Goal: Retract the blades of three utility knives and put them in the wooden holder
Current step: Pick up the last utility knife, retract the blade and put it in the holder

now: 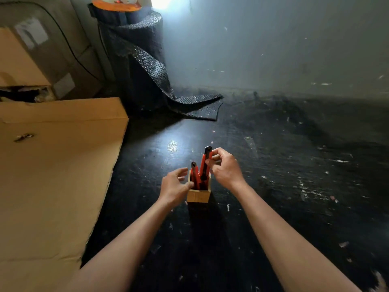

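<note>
A dark, scuffed floor fills most of the view, speckled with pale flecks and catching a bright glare near its middle. Along the left edge of the floor lies a big flattened cardboard sheet, with a stack of cardboard boxes behind it in the far left corner. Next to those boxes stands a tall roll of black bubble wrap, its loose tail spilling out across the floor. A pale wall closes off the far edge.

Now down to the action, near the middle of the floor: the wooden holder stands upright, a small square open-topped box. The left hand sits just beside its left wall, fingers loosely spread and curled, thumb touching or nearly touching the rim; whether it actually grips the box, that cannot be told. The right hand is above and to the right of the holder, fingertips pinching the upper part of a red utility knife, which tilts slightly with its lower end down inside the holder and its black tip poking up. A second red knife already stands in the holder on the left side, black cap uppermost. More red shows down inside, but how many knives that makes is hard to tell.
</note>
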Demonstrator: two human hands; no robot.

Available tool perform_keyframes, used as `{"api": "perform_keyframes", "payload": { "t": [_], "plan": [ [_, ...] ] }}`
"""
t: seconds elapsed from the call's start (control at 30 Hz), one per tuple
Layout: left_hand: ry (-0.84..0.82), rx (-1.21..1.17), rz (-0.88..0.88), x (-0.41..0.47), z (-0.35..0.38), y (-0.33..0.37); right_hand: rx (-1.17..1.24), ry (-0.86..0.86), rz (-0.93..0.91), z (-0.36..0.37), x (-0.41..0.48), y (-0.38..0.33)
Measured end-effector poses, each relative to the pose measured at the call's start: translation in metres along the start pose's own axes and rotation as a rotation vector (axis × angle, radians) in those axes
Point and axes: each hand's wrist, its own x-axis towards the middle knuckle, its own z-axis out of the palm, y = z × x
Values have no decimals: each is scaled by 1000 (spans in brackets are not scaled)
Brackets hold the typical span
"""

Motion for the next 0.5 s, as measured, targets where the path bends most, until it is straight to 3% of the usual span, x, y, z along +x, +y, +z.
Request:
{"api": "perform_keyframes", "payload": {
  "t": [0.5],
  "plan": [
    [-12, 10, -96, 6, 23, -29, -212, -113, 149, 35, -8, 41]
  ]
}}
